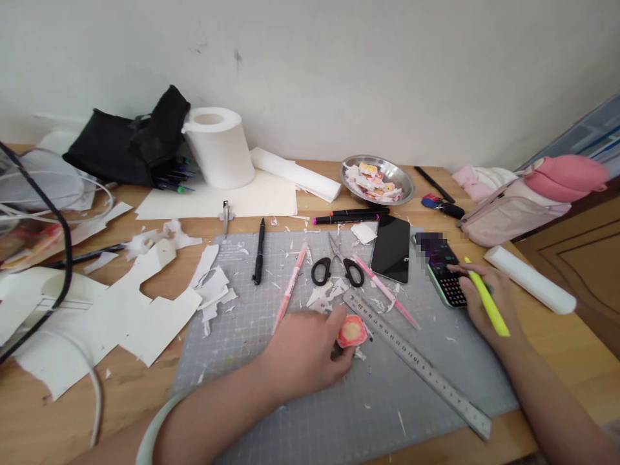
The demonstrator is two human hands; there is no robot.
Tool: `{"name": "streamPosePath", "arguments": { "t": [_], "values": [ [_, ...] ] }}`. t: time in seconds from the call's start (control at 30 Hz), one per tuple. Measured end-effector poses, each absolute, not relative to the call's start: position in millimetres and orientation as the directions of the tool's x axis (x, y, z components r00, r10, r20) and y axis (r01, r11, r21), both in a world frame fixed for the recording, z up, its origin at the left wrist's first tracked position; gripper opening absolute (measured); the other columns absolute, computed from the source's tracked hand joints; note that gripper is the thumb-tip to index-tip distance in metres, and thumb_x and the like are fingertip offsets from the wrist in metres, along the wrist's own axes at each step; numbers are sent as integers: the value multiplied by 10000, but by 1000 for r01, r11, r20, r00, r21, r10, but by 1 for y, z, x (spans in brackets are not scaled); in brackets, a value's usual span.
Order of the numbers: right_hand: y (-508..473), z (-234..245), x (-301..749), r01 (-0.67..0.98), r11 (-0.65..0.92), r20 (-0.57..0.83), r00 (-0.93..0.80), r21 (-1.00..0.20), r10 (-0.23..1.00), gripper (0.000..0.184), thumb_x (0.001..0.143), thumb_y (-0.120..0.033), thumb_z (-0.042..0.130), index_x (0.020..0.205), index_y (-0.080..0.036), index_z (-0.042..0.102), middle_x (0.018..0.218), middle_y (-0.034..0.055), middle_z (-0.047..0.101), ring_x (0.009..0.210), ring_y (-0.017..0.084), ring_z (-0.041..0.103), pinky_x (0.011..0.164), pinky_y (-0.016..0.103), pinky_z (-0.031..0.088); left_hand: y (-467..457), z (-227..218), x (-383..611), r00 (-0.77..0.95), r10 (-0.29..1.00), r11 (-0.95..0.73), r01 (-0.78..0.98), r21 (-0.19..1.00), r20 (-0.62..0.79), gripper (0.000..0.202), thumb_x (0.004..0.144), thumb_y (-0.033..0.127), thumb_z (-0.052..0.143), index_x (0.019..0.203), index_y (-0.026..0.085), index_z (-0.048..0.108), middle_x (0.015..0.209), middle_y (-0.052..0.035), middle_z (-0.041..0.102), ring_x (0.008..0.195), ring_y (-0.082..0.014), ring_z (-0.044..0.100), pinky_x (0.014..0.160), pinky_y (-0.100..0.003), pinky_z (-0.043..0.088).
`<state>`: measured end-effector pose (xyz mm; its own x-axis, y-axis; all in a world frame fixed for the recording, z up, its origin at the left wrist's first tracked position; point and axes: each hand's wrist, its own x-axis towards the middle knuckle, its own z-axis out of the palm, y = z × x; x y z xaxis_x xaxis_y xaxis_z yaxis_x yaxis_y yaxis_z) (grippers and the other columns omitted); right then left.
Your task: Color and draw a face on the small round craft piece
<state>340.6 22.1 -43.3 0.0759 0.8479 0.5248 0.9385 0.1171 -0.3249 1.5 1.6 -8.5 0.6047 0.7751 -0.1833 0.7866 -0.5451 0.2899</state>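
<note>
My left hand (314, 352) is closed over the cutting mat (300, 426), with thumb and forefinger around a small paper cutout (351, 331), coloured pink-orange with a cream middle. A yellow highlighter (488, 297) is held in my right hand (498, 303), while a fingertip touches the screen of a phone (440, 268) showing a keyboard. A steel ruler (421, 361) lies slanted beside the cutout. Just beyond are black-handled scissors (338, 263), with a pink pen on each side, one (290, 287) left and one (387, 290) right. The palms' undersides are hidden.
Paper offcuts (150, 310) cover the left side near cables (62, 258). Along the back stand a black pouch (130, 145), a paper roll (220, 148) and a metal bowl (376, 181) of coloured cutouts. A dark tablet (391, 248) lies by the phone; a pink bag (513, 206) sits right.
</note>
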Motion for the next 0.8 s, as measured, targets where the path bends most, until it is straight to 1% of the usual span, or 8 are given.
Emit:
{"name": "streamPosePath", "arguments": {
  "t": [0.17, 0.27, 0.4, 0.6, 0.8],
  "values": [
    [17, -43, 341, 926, 121, 569, 113, -358, 815, 272, 851, -395, 420, 934, -208, 600, 879, 56, 690, 938, 243, 543, 898, 470, 392, 2, -11, 2, 609, 777, -554, 781, 287, -159, 170, 805, 359, 431, 870, 210, 481, 660, -20, 674, 588, -252, 650, 478, -313, 453],
    [14, -44, 342, 917, 132, 583, 123, -376, 803, 261, 863, -389, 424, 938, -209, 597, 882, 59, 688, 938, 241, 542, 900, 461, 389, 2, -12, 2, 607, 778, -552, 783, 286, -159, 172, 800, 362, 439, 872, 212, 481, 656, -18, 675, 593, -251, 653, 483, -308, 451],
    [16, -47, 344, 916, 135, 580, 120, -377, 806, 272, 872, -394, 418, 953, -206, 598, 879, 66, 689, 935, 243, 545, 910, 462, 379, 2, -11, 1, 603, 780, -547, 787, 286, -166, 166, 802, 365, 439, 862, 215, 478, 660, -16, 675, 596, -239, 653, 487, -291, 440],
    [16, -47, 344, 906, 101, 556, 161, -410, 815, 260, 867, -398, 426, 924, -223, 610, 902, 62, 666, 956, 247, 538, 916, 466, 374, 2, -11, 1, 612, 774, -553, 779, 295, -165, 172, 812, 375, 445, 869, 218, 481, 658, -10, 670, 604, -226, 652, 488, -271, 423],
    [14, -47, 342, 898, 83, 557, 193, -432, 808, 250, 855, -399, 433, 907, -236, 615, 896, 52, 658, 968, 256, 543, 902, 468, 388, 2, -11, 1, 612, 772, -552, 779, 297, -172, 163, 805, 367, 439, 858, 220, 484, 664, -10, 671, 592, -232, 647, 477, -280, 420]
  ]
}}
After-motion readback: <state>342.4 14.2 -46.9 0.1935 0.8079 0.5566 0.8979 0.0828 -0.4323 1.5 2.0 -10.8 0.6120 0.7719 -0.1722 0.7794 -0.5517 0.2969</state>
